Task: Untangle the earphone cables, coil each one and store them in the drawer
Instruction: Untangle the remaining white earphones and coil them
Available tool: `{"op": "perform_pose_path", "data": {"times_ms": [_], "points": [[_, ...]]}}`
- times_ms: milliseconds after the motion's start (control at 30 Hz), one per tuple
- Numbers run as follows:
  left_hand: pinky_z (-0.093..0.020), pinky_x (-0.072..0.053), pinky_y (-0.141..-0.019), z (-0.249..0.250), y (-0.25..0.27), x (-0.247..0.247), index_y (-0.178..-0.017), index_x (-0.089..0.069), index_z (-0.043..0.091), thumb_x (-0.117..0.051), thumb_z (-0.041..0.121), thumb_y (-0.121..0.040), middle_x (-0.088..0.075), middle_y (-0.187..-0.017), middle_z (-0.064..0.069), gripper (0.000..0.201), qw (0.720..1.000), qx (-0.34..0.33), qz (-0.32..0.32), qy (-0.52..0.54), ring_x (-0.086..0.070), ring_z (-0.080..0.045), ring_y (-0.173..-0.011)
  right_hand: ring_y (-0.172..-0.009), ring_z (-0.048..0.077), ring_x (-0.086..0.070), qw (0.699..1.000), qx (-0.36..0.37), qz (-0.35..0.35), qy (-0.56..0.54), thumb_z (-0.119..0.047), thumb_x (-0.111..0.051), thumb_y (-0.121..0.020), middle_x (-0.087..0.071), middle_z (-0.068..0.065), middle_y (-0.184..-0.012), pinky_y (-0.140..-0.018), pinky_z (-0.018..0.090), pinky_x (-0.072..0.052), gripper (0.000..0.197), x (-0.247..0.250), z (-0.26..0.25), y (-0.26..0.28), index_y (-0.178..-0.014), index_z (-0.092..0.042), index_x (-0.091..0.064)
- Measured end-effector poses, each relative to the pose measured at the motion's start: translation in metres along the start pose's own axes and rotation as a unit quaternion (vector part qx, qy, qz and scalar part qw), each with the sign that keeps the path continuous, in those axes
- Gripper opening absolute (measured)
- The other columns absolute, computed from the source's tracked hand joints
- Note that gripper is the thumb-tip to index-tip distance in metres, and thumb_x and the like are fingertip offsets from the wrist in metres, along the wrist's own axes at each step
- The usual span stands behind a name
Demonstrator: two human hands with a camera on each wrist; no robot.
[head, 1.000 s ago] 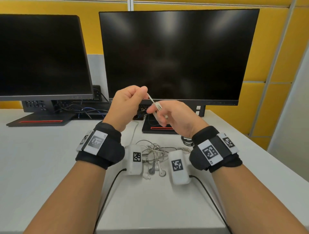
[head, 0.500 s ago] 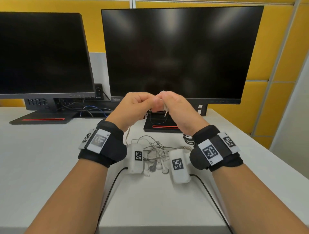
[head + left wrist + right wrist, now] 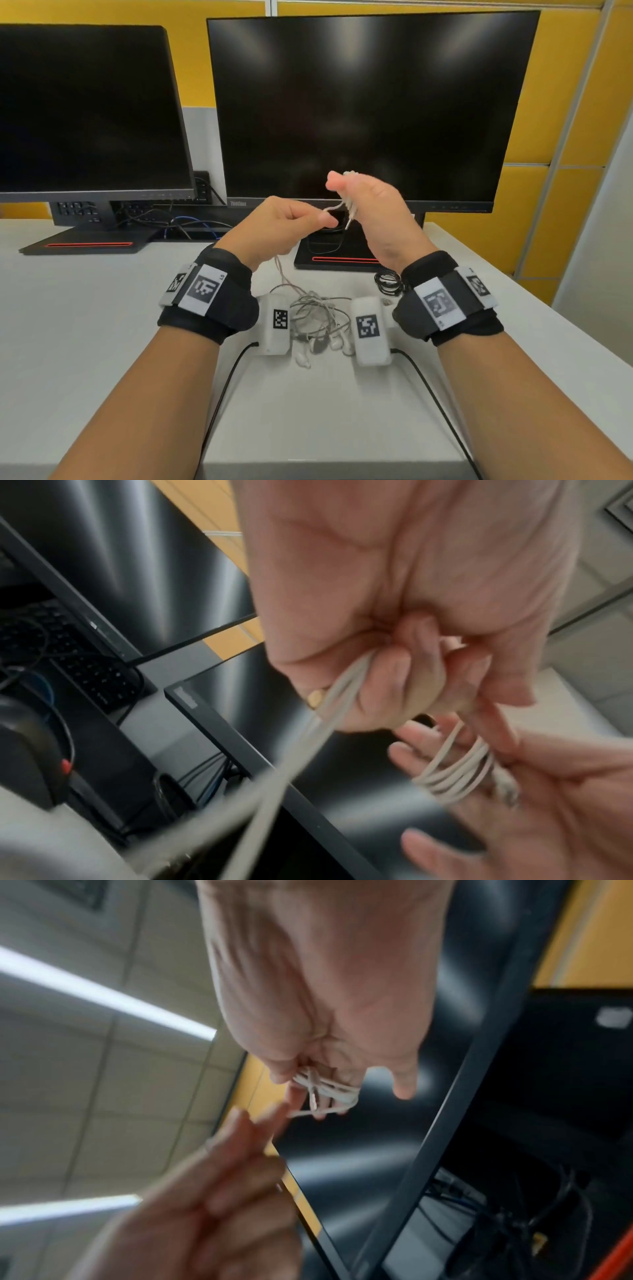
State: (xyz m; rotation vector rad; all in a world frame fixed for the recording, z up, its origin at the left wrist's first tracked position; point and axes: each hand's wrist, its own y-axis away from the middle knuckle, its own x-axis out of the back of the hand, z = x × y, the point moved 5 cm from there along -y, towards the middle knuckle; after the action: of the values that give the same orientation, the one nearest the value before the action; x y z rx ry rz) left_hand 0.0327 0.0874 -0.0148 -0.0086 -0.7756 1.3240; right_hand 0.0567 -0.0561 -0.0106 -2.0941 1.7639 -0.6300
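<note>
My right hand (image 3: 342, 185) is raised in front of the middle monitor, with a white earphone cable (image 3: 347, 202) wound in several loops round its fingers (image 3: 455, 772) and the thumb held against the loops. My left hand (image 3: 320, 219) pinches the same cable just left of the loops (image 3: 342, 693). From that pinch the cable runs down to a tangle of white earphones (image 3: 318, 315) on the desk between my wrists. In the right wrist view the loops (image 3: 325, 1091) cross over the fingers. No drawer shows in any view.
Two black monitors (image 3: 370, 102) (image 3: 89, 113) stand at the back of the white desk (image 3: 85, 325) on stands with red strips. A small black coiled cable (image 3: 388, 282) lies by my right wrist. Dark cables (image 3: 178, 222) run behind the monitors.
The hands came together half a second ago. Since then the right hand has risen and turned palm-left with the loops on it, and the left hand has drawn back to the left, still pinching the cable.
</note>
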Motion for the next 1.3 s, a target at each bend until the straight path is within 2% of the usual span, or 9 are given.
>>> {"op": "perform_pose_path", "data": {"times_ms": [133, 267, 400, 500, 667, 800, 900, 1067, 1300], "points": [[-0.016, -0.035, -0.050, 0.005, -0.002, 0.007, -0.102, -0.068, 0.008, -0.046, 0.023, -0.100, -0.050, -0.052, 0.017, 0.027, 0.995, -0.051, 0.071, 0.050, -0.038, -0.003, -0.048, -0.092, 0.009, -0.060, 0.983, -0.050, -0.094, 0.149, -0.039, -0.031, -0.104, -0.067, -0.005, -0.079, -0.096, 0.027, -0.036, 0.043, -0.015, 0.000, 0.008, -0.090, -0.018, -0.065], [-0.018, -0.037, -0.051, -0.002, -0.007, 0.010, -0.092, -0.063, 0.013, -0.049, 0.024, -0.100, -0.049, -0.056, 0.016, 0.020, 0.992, -0.050, 0.111, 0.045, -0.042, -0.001, -0.049, -0.056, 0.012, -0.049, 0.982, -0.065, -0.153, 0.093, -0.037, -0.036, -0.104, -0.044, -0.002, -0.049, -0.094, 0.038, -0.045, 0.046, -0.021, -0.003, 0.015, -0.070, -0.013, -0.054], [-0.022, -0.035, -0.049, -0.009, -0.010, 0.007, -0.091, -0.068, 0.020, -0.047, 0.028, -0.100, -0.040, -0.056, 0.005, 0.024, 0.994, -0.024, 0.091, 0.048, -0.034, -0.006, -0.047, -0.097, 0.014, -0.067, 0.966, -0.055, -0.113, -0.226, -0.034, -0.029, -0.106, -0.073, 0.004, -0.093, -0.105, 0.042, -0.039, 0.041, -0.012, -0.010, 0.009, -0.098, -0.008, -0.059], [-0.023, -0.040, -0.058, -0.013, -0.008, 0.005, -0.092, -0.071, 0.019, -0.047, 0.028, -0.100, -0.041, -0.053, 0.009, 0.027, 0.999, 0.008, 0.044, 0.026, -0.038, -0.006, -0.049, -0.125, 0.009, -0.054, 0.964, -0.017, -0.023, -0.266, -0.033, -0.033, -0.105, -0.063, -0.002, -0.130, -0.109, 0.040, -0.035, 0.037, 0.002, -0.009, 0.002, -0.109, -0.015, -0.066], [-0.017, -0.047, -0.065, -0.003, -0.004, 0.000, -0.095, -0.071, 0.016, -0.044, 0.020, -0.101, -0.049, -0.063, 0.006, 0.027, 0.997, -0.027, 0.004, 0.072, -0.048, -0.005, -0.061, -0.093, -0.012, -0.051, 0.991, 0.027, 0.025, 0.128, -0.033, -0.047, -0.101, -0.061, -0.004, -0.112, -0.080, 0.008, -0.039, 0.026, 0.004, -0.006, 0.001, -0.112, -0.018, -0.066], [-0.019, -0.051, -0.072, -0.002, -0.006, 0.006, -0.099, -0.069, 0.015, -0.042, 0.018, -0.102, -0.056, -0.077, 0.001, 0.027, 0.992, -0.052, 0.064, 0.098, -0.055, -0.006, -0.072, -0.073, 0.009, -0.056, 0.973, -0.002, -0.083, 0.216, -0.029, -0.051, -0.098, -0.061, 0.001, -0.075, -0.071, 0.020, -0.045, 0.023, -0.012, 0.000, 0.008, -0.087, -0.014, -0.063], [-0.023, -0.051, -0.074, -0.009, -0.008, 0.011, -0.096, -0.069, 0.017, -0.046, 0.020, -0.100, -0.057, -0.075, 0.003, 0.023, 0.994, -0.026, 0.090, 0.061, -0.056, -0.006, -0.070, -0.064, 0.012, -0.057, 0.992, -0.028, -0.070, 0.101, -0.023, -0.041, -0.101, -0.054, 0.001, -0.056, -0.080, 0.026, -0.042, 0.039, -0.011, -0.009, 0.009, -0.065, -0.011, -0.051], [-0.027, -0.052, -0.078, -0.014, -0.006, -0.005, -0.094, -0.071, 0.015, -0.054, 0.021, -0.097, -0.069, -0.078, 0.004, 0.018, 0.998, 0.048, -0.023, 0.020, -0.062, -0.008, -0.074, -0.111, 0.014, -0.064, 0.962, -0.004, -0.078, -0.260, -0.029, -0.029, -0.106, -0.072, 0.002, -0.106, -0.103, 0.036, -0.041, 0.042, -0.005, -0.015, 0.007, -0.087, -0.015, -0.064], [-0.016, -0.050, -0.061, -0.015, -0.006, 0.000, -0.097, -0.072, 0.009, -0.066, 0.017, -0.088, -0.065, -0.076, -0.002, 0.013, 0.996, 0.052, 0.025, 0.070, -0.057, -0.005, -0.062, -0.097, 0.006, -0.060, 0.979, 0.037, -0.034, 0.197, -0.028, -0.055, -0.097, -0.068, -0.003, -0.103, -0.082, 0.019, -0.043, 0.018, -0.003, -0.001, 0.002, -0.105, -0.018, -0.069]]}}
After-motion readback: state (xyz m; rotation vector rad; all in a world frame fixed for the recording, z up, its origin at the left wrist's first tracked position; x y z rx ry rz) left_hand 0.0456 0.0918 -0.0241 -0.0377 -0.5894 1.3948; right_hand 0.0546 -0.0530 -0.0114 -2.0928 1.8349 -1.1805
